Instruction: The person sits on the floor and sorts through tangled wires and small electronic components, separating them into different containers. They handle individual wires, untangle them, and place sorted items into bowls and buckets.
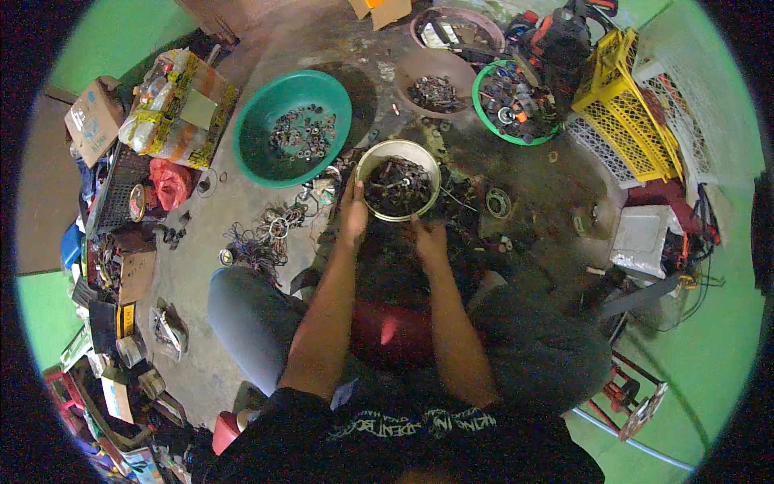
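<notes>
Between my two hands is a round cream bucket (pixel 438 165) with dark scrap pieces (pixel 395 184) inside. My left hand (pixel 353 214) grips its left side, fingers along the outer wall. At the lower right of the rim, my right hand (pixel 428 240) holds the bucket too, though its fingers are partly hidden in shadow. Just beyond on the left stands a wide green basin (pixel 251 113) with small metal parts (pixel 302 131) scattered over its bottom.
Farther off are a brown basin (pixel 411 68) of small parts and a green-rimmed tub (pixel 484 105) of mixed scrap. Tangled wires (pixel 270 238) lie near my left knee. Yellow crates (pixel 625 121) lean at the right; a taped bundle (pixel 181 109) and cluttered boxes (pixel 137 274) line the left.
</notes>
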`<action>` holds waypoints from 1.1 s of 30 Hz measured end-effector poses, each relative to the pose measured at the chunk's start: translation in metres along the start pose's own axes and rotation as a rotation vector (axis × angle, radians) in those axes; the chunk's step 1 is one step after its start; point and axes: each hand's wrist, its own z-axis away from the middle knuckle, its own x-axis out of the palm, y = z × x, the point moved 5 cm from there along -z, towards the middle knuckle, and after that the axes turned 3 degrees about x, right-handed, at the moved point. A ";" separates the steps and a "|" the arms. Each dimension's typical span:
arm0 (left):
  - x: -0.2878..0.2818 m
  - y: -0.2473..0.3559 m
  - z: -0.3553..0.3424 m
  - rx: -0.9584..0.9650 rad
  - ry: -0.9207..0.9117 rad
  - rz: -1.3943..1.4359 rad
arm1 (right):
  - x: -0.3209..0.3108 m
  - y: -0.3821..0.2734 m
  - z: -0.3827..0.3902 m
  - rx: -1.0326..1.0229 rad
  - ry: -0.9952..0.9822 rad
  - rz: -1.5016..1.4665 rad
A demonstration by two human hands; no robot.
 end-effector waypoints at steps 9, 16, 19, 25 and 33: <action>0.009 -0.107 0.045 -0.363 0.378 0.141 | -0.106 0.028 0.007 -0.404 0.292 0.554; 0.013 -0.272 0.108 -0.567 -0.036 -0.471 | -0.143 0.063 -0.004 -0.014 0.394 0.274; 0.044 -0.257 0.114 -0.191 -0.410 -0.874 | -0.147 0.079 -0.004 -0.033 0.502 0.333; 0.063 -0.208 0.136 -0.135 -0.539 -0.729 | -0.121 0.054 0.030 -0.067 0.683 0.303; 0.077 -0.161 0.142 -0.213 -0.630 -0.603 | -0.111 0.077 0.011 0.024 0.473 0.400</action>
